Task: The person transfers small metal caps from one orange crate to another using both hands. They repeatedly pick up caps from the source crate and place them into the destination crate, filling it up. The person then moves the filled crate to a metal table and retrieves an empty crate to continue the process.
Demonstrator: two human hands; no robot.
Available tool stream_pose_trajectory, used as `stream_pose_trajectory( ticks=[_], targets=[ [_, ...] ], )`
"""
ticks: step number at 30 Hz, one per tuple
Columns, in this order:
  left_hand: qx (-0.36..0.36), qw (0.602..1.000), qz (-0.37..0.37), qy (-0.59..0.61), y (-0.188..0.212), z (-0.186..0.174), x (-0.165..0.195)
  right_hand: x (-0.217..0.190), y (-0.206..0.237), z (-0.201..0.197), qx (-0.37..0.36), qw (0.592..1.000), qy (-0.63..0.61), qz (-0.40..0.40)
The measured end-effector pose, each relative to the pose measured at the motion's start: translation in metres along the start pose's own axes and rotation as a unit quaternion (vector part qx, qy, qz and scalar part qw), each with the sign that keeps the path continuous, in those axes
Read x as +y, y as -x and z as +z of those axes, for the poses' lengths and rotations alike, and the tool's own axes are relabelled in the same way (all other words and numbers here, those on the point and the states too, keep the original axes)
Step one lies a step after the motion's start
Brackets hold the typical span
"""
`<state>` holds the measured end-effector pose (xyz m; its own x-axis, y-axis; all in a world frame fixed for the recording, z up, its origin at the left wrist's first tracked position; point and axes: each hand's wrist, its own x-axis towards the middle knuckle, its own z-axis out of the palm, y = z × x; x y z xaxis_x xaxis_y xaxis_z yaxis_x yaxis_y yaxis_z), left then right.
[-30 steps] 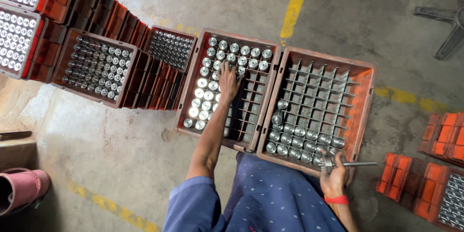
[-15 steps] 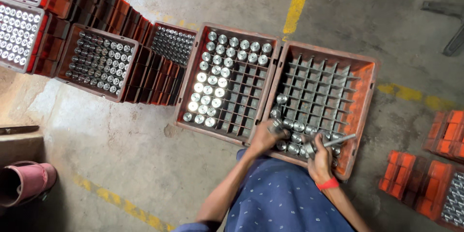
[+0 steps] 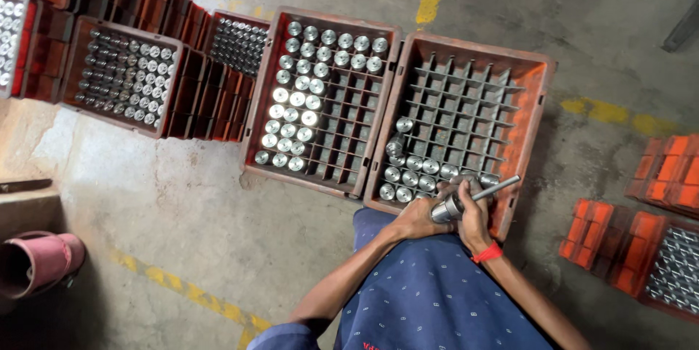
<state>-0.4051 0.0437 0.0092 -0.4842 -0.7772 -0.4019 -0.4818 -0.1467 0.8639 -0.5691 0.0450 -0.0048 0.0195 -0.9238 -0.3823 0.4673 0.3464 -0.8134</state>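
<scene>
We hold one metal cylinder (image 3: 445, 209) in our left hand (image 3: 416, 217) over the near edge of the right crate (image 3: 542, 113); our right hand (image 3: 473, 213) grips a thin rod (image 3: 496, 189) against it. That crate is mostly emptied, and the left crate (image 3: 256, 113) is roughly half filled.
</scene>
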Motion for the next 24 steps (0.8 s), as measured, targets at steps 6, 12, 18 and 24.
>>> stream_pose_trajectory(
  ticks=[6, 12, 18, 24],
  targets=[
    [0.079, 0.988, -0.004, -0.133, -0.027, -0.031, 0.002, -0.011, -0.024, -0.059, 0.194, 0.970, -0.138, -0.048],
    [0.267, 0.901, 0.047, -0.338, -0.086, -0.119, 0.002, -0.026, -0.021, -0.089, 0.192, 0.959, -0.193, -0.074],
    [0.263, 0.864, 0.079, -0.422, -0.111, -0.140, -0.005, -0.013, -0.012, -0.067, 0.185, 0.967, -0.168, -0.040],
    [0.371, 0.883, 0.026, -0.287, -0.086, -0.188, -0.010, 0.000, 0.009, -0.060, 0.217, 0.961, -0.170, -0.025]
  ],
)
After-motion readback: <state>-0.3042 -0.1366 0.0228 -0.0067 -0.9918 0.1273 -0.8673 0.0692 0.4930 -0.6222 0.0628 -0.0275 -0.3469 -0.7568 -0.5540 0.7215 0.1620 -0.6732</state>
